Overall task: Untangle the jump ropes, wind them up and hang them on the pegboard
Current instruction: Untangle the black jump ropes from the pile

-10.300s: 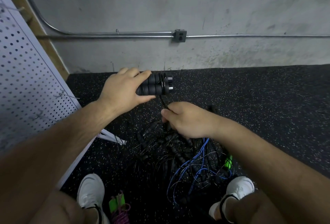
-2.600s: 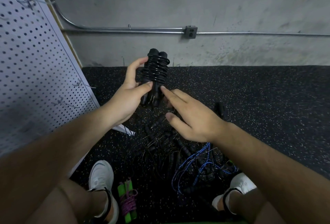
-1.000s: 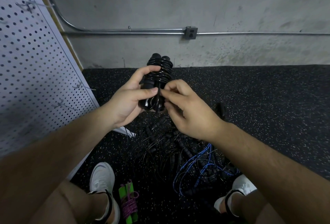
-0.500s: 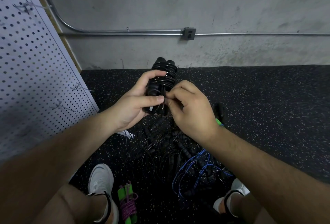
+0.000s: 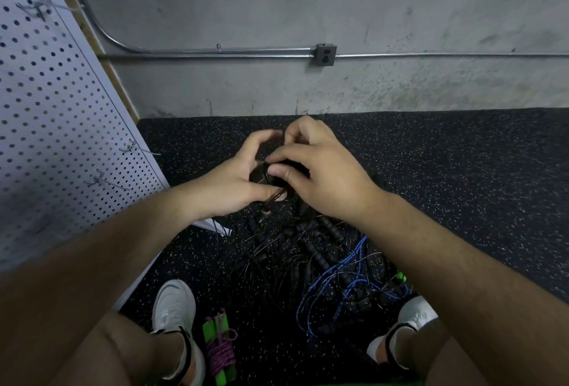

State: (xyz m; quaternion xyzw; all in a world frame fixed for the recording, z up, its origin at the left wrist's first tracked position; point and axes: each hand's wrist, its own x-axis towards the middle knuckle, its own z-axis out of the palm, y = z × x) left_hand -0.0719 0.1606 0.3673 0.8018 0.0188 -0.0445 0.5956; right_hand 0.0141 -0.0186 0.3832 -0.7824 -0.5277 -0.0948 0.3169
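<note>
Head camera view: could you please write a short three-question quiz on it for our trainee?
1. True or false: the wound green-handled rope hangs on the pegboard.
2. The black rope bundle is held by: A the left hand alone, B the right hand alone, C both.
3. Fill in: the tangled pile on the floor holds black and ____ cords.
Key: 1 false, it lies on the floor; 2 C; 3 blue.

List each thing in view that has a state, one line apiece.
black rope, bundled, mostly hidden between both hands.
left hand, gripping the black rope.
right hand, fingers curled on the black rope.
rope pile, tangled on the floor.
green-handled rope, wound, lying on floor.
pegboard hooks, bare.
</note>
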